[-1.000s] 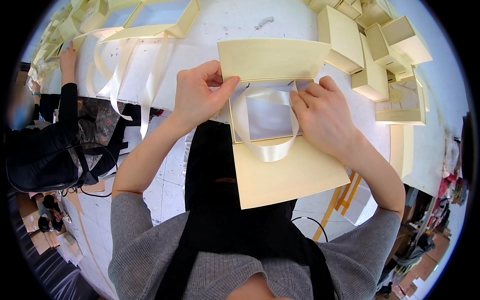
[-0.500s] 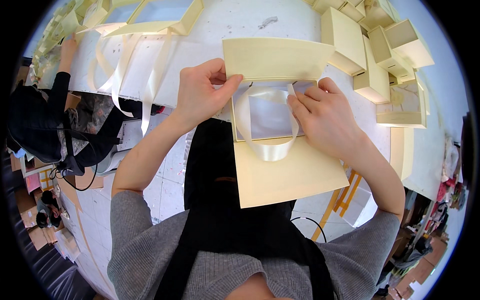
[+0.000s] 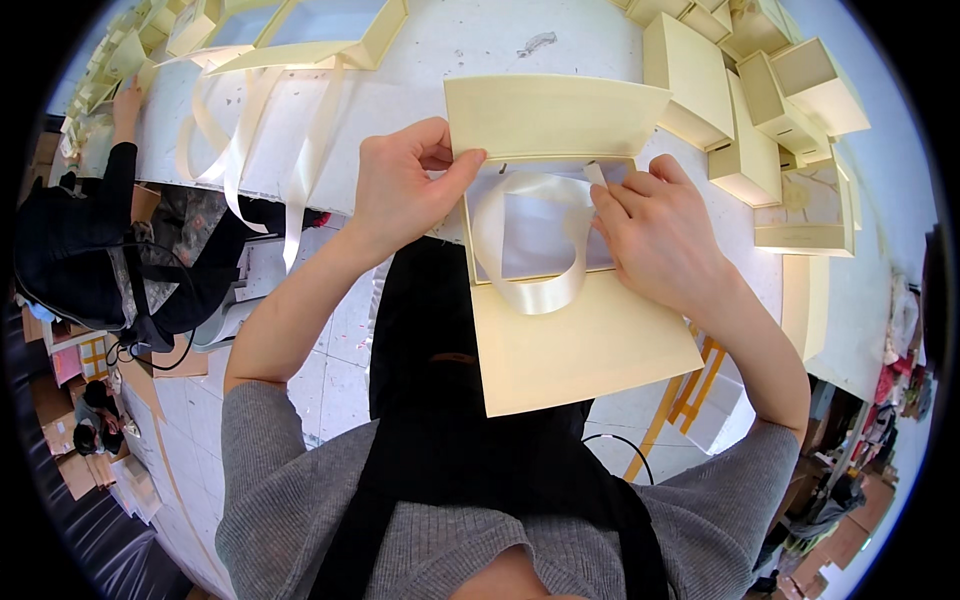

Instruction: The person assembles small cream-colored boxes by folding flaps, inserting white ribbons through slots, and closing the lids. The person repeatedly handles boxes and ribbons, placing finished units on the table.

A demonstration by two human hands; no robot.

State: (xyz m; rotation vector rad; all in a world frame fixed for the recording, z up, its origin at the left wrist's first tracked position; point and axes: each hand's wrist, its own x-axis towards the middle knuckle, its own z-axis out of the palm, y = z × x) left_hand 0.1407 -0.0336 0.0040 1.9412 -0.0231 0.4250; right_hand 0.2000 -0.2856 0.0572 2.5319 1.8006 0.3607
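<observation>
A cream gift box (image 3: 585, 350) lies open in front of me, one flap raised at its far side and another spread toward my body. Two small dark slots show in the wall below the far flap. A loop of cream satin ribbon (image 3: 540, 296) curls inside the box and over its near rim. My left hand (image 3: 408, 185) is closed on the box's far left corner, thumb against the edge of the raised flap. Between the thumb and fingers of my right hand (image 3: 660, 228), the ribbon's end is pinched, its tip just by the right slot.
Several cream boxes (image 3: 685, 80) are stacked at the right of the white table (image 3: 490, 45). At the far left, open boxes (image 3: 330, 30) trail long ribbons (image 3: 315, 150) over the table edge. A co-worker's arm (image 3: 122, 165) reaches among boxes on the left.
My right hand has shifted slightly right and up with the ribbon end, which now tilts toward the right slot. The ribbon loop has risen a little. My left hand stays put.
</observation>
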